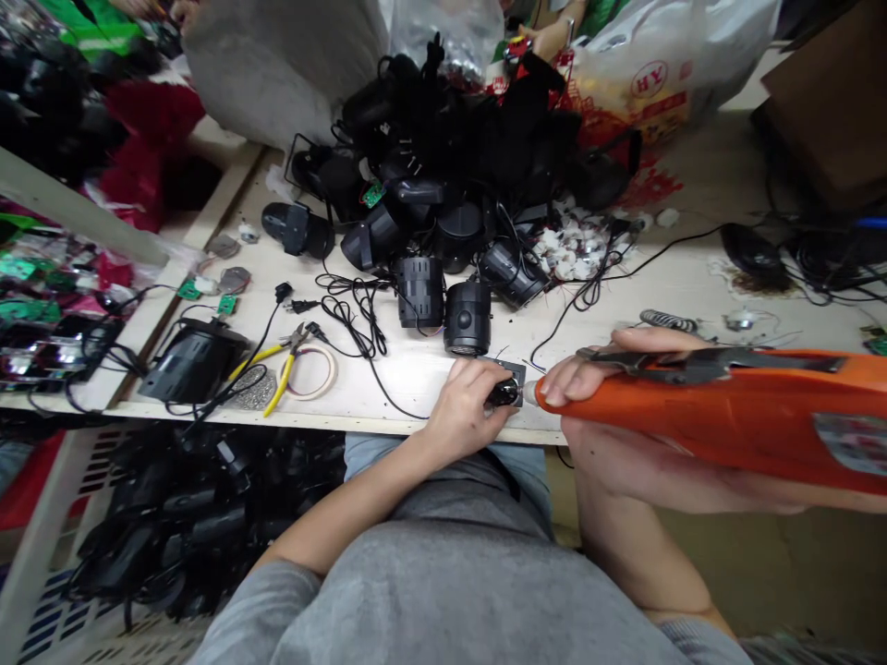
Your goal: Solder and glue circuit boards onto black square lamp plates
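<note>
My left hand [472, 399] is closed around a small black part [504, 390] at the table's front edge, beside a flat dark grey piece [514, 371]. My right hand [578, 377] grips the front of a large orange power screwdriver [693, 402], which lies nearly level and reaches in from the right. Its tip points at the black part; whether the two touch, I cannot tell. Just beyond my left hand stands a black cylindrical lamp housing [467, 319], with another black housing [419, 291] to its left.
Black housings and cables [457, 139] are heaped at the back, beside small white parts [578, 242]. Yellow-handled pliers [284, 369], a tape roll [311, 372] and a black housing [194, 360] lie left. Below stands a crate [52, 554] of black parts. Other people's hands [551, 42] show behind.
</note>
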### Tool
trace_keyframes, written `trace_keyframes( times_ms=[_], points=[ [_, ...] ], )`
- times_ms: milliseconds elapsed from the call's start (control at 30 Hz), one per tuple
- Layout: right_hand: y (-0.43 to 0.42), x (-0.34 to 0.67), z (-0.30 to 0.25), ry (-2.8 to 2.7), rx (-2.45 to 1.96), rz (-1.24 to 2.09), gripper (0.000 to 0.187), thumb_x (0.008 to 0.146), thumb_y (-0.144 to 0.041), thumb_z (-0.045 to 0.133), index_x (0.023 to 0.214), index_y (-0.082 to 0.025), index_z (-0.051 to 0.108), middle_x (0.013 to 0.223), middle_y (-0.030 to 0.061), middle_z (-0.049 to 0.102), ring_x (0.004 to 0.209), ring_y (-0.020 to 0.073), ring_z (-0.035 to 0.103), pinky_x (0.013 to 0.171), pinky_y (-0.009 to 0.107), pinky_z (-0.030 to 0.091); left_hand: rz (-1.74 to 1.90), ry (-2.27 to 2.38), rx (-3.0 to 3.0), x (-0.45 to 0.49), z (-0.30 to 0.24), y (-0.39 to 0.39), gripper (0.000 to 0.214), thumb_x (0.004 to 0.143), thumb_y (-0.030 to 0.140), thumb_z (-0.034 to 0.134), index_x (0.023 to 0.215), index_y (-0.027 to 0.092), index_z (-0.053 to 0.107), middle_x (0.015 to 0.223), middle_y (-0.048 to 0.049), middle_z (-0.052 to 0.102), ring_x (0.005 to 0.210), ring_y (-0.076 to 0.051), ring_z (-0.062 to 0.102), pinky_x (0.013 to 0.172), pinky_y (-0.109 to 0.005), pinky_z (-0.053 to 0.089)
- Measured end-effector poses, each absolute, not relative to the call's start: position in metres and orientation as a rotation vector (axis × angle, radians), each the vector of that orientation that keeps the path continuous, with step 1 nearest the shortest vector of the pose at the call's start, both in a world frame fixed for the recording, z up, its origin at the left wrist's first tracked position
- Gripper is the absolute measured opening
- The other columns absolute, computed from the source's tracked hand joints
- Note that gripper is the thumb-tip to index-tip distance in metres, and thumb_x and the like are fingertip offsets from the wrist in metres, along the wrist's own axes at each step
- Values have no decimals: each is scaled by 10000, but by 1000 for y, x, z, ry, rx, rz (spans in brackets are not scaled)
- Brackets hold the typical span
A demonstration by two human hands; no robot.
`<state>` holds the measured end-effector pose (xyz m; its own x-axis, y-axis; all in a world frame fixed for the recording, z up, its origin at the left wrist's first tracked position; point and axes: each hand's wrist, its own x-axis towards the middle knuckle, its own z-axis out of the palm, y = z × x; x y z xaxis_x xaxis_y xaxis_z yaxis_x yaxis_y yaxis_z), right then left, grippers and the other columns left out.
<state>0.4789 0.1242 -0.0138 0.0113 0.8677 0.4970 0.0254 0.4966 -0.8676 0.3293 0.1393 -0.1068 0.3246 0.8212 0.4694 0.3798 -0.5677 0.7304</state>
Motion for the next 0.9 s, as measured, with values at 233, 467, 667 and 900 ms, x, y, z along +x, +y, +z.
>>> trace_keyframes(
  times_ms=[233,467,667,900],
  points=[
    [128,472,-14,-1257,-764,875,792,902,-820,122,1209,-271,603,760,67,545,619,258,556,629,448,488,1199,1069,2160,329,-108,140,268,856,223,708,1106,175,622,1043,-89,708,967,-239,631,878,-398,499],
    [131,474,-10,-1387,-759,895,781,877,-852,181,1259,-289,566,791,63,527,642,263,539,669,444,464,1169,1065,2141,329,-110,139,276,864,239,704,1118,169,624,1068,-97,705,982,-243,623,880,-404,501],
    [129,474,-19,-1443,-800,839,841,838,-893,173,1308,-276,497,831,76,512,662,276,552,671,480,483,1157,1051,2120,329,-111,138,274,873,245,699,1126,168,628,1079,-102,698,995,-244,615,891,-406,497],
    [135,469,-18,-1297,-760,845,788,896,-838,168,1172,-255,620,738,62,571,581,253,584,573,456,507,1147,1048,2124,326,-110,138,367,871,276,713,1203,170,596,1127,-110,686,1046,-257,620,918,-420,490]
  ],
)
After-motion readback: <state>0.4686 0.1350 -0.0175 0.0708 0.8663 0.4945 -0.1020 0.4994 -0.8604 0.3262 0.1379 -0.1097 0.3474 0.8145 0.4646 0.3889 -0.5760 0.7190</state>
